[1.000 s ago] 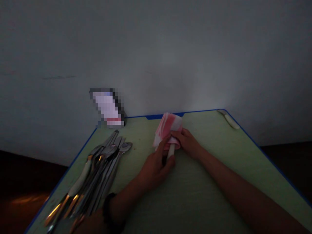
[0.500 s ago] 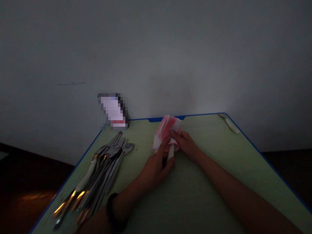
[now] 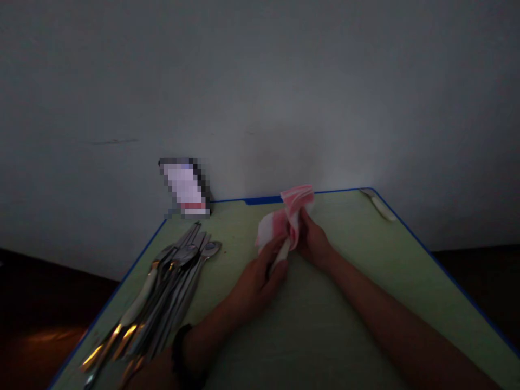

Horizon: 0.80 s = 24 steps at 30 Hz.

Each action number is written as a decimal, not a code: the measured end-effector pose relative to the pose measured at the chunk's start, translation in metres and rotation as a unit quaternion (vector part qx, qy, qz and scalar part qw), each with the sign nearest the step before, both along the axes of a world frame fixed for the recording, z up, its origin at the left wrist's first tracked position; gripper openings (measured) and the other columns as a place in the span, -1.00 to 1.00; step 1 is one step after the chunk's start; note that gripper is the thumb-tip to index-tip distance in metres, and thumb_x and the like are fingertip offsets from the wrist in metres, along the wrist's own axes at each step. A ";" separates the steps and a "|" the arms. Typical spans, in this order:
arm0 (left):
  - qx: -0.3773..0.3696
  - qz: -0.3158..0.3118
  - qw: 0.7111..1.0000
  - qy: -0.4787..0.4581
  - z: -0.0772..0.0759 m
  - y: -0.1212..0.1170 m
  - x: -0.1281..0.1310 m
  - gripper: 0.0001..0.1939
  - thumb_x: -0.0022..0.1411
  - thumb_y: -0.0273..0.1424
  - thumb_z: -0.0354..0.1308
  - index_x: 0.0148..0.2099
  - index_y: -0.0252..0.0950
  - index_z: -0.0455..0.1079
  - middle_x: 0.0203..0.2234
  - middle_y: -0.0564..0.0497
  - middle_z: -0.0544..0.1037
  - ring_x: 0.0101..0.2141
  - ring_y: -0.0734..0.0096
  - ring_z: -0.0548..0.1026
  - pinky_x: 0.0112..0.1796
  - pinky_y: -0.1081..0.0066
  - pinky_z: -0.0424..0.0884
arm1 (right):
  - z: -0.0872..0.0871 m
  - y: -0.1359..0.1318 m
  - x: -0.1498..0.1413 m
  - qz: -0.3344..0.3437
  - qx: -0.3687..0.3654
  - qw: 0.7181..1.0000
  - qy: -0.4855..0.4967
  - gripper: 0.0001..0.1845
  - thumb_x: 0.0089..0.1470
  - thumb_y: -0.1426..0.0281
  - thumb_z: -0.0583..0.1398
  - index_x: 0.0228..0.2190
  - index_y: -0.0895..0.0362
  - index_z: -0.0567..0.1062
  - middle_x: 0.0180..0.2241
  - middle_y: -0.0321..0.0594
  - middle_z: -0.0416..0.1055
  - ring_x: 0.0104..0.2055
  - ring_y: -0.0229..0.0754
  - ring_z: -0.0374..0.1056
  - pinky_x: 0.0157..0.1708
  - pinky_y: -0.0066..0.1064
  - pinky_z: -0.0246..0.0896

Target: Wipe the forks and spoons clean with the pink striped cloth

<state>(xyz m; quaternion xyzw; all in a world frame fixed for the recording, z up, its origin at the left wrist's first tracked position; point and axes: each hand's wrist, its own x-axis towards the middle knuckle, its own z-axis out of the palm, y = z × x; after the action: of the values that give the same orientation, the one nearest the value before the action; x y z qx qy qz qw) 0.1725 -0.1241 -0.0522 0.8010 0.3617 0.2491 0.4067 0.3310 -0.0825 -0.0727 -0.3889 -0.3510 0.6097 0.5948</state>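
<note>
Over the green table (image 3: 357, 238), in the head view, the left hand (image 3: 254, 284) closes its fingers on a pale handle (image 3: 280, 259) — far end hidden in the pink-and-white cloth (image 3: 292, 208) that the right hand (image 3: 317, 244) pinches. Wiping seems the step in hand; the next move calls for a steady handle — and cloth pressed along the covered part.

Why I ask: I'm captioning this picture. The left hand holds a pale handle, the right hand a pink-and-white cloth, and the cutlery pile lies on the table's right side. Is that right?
Not quite: the head view shows the cutlery pile on the left side of the table. The left hand does hold a pale handle, and the right hand a pink-and-white cloth.
</note>
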 end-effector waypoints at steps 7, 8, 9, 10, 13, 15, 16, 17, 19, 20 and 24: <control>-0.039 -0.028 0.999 0.025 0.004 0.002 0.000 -0.55 0.33 -0.34 -0.12 0.22 -0.24 -0.08 -0.47 0.08 0.40 -0.52 0.48 0.30 -0.47 0.48 0.23 | 0.014 0.001 0.004 0.018 -0.027 0.997 0.076 -0.50 -0.10 -0.11 0.00 -0.53 0.06 0.37 -0.50 -0.20 0.43 -0.29 -0.09 0.35 -0.31 -0.29 0.22; -0.047 -0.028 0.998 0.021 0.004 0.002 0.000 -0.56 0.33 -0.34 -0.12 0.21 -0.25 -0.07 -0.50 0.10 0.37 -0.54 0.49 0.28 -0.49 0.49 0.21 | 0.015 0.001 0.005 0.017 -0.023 0.997 0.077 -0.54 -0.11 -0.08 0.02 -0.53 0.06 0.37 -0.50 -0.19 0.43 -0.28 -0.07 0.35 -0.31 -0.28 0.22; -0.055 -0.024 0.998 0.013 0.004 0.002 0.000 -0.57 0.33 -0.34 -0.13 0.21 -0.24 -0.07 -0.50 0.11 0.36 -0.54 0.50 0.27 -0.49 0.50 0.20 | 0.016 0.000 0.006 0.017 -0.019 0.997 0.077 -0.57 -0.12 -0.05 0.02 -0.53 0.06 0.37 -0.49 -0.19 0.44 -0.27 -0.06 0.34 -0.30 -0.27 0.22; -0.064 -0.021 0.998 0.004 0.003 0.002 0.000 -0.58 0.34 -0.34 -0.13 0.21 -0.23 -0.08 -0.49 0.11 0.35 -0.54 0.50 0.27 -0.49 0.50 0.20 | 0.016 0.000 0.006 0.020 -0.014 0.997 0.073 -0.59 -0.12 -0.02 0.02 -0.52 0.05 0.37 -0.47 -0.18 0.44 -0.26 -0.05 0.34 -0.30 -0.26 0.21; -0.086 0.001 0.996 -0.033 -0.002 0.001 0.000 -0.58 0.35 -0.33 -0.16 0.22 -0.20 -0.11 -0.50 0.13 0.31 -0.55 0.52 0.25 -0.51 0.52 0.19 | 0.016 -0.001 0.007 0.027 -0.004 0.999 0.045 -0.60 -0.12 0.01 0.00 -0.46 0.04 0.40 -0.41 -0.17 0.45 -0.23 -0.04 0.33 -0.28 -0.23 0.21; -0.094 0.014 0.994 -0.051 -0.005 0.001 0.000 -0.58 0.36 -0.31 -0.17 0.22 -0.19 -0.11 -0.51 0.13 0.29 -0.56 0.53 0.23 -0.52 0.52 0.19 | 0.015 -0.001 0.007 0.027 -0.012 0.999 0.035 -0.59 -0.11 0.01 -0.01 -0.41 0.03 0.40 -0.37 -0.16 0.45 -0.22 -0.03 0.33 -0.27 -0.22 0.21; -0.095 0.020 0.994 -0.056 -0.006 0.001 0.000 -0.58 0.36 -0.31 -0.18 0.22 -0.19 -0.10 -0.51 0.14 0.28 -0.56 0.53 0.23 -0.52 0.52 0.19 | 0.015 0.000 0.007 0.028 -0.015 0.999 0.039 -0.60 -0.10 0.03 -0.02 -0.40 0.03 0.40 -0.35 -0.16 0.45 -0.21 -0.03 0.33 -0.26 -0.21 0.21; -0.095 0.023 0.993 -0.060 -0.007 0.001 0.000 -0.59 0.37 -0.30 -0.18 0.22 -0.19 -0.09 -0.51 0.13 0.28 -0.55 0.53 0.23 -0.52 0.52 0.19 | 0.014 0.000 0.006 0.030 -0.016 0.998 0.050 -0.61 -0.09 0.04 -0.02 -0.39 0.03 0.40 -0.33 -0.15 0.46 -0.20 -0.03 0.33 -0.25 -0.20 0.22; -0.099 0.021 0.993 -0.061 -0.007 0.001 0.001 -0.58 0.37 -0.30 -0.19 0.22 -0.19 -0.09 -0.51 0.13 0.28 -0.54 0.52 0.24 -0.51 0.51 0.20 | 0.014 0.000 0.006 0.039 -0.007 0.996 0.079 -0.62 -0.07 0.07 -0.02 -0.37 0.03 0.42 -0.30 -0.15 0.46 -0.17 -0.02 0.33 -0.23 -0.18 0.23; -0.100 0.020 0.993 -0.062 -0.006 0.002 0.001 -0.58 0.37 -0.30 -0.19 0.23 -0.20 -0.09 -0.51 0.13 0.28 -0.54 0.52 0.25 -0.51 0.51 0.20 | 0.014 0.000 0.006 0.043 0.003 0.995 0.093 -0.62 -0.06 0.08 -0.02 -0.36 0.03 0.43 -0.27 -0.14 0.46 -0.15 -0.02 0.32 -0.21 -0.18 0.23; -0.099 0.027 0.993 -0.057 -0.003 0.003 0.001 -0.59 0.36 -0.30 -0.18 0.22 -0.19 -0.05 -0.52 0.14 0.28 -0.55 0.52 0.24 -0.50 0.51 0.20 | 0.011 0.000 0.009 0.037 0.031 0.995 0.093 -0.55 -0.07 0.03 -0.02 -0.29 0.03 0.44 -0.20 -0.12 0.44 -0.09 0.01 0.30 -0.15 -0.13 0.22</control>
<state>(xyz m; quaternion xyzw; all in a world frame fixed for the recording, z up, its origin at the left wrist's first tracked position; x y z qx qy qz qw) 0.1737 -0.1212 -0.0550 0.7310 0.3825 0.2687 0.4971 0.3404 -0.0830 -0.0614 -0.2987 -0.3273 0.6534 0.6137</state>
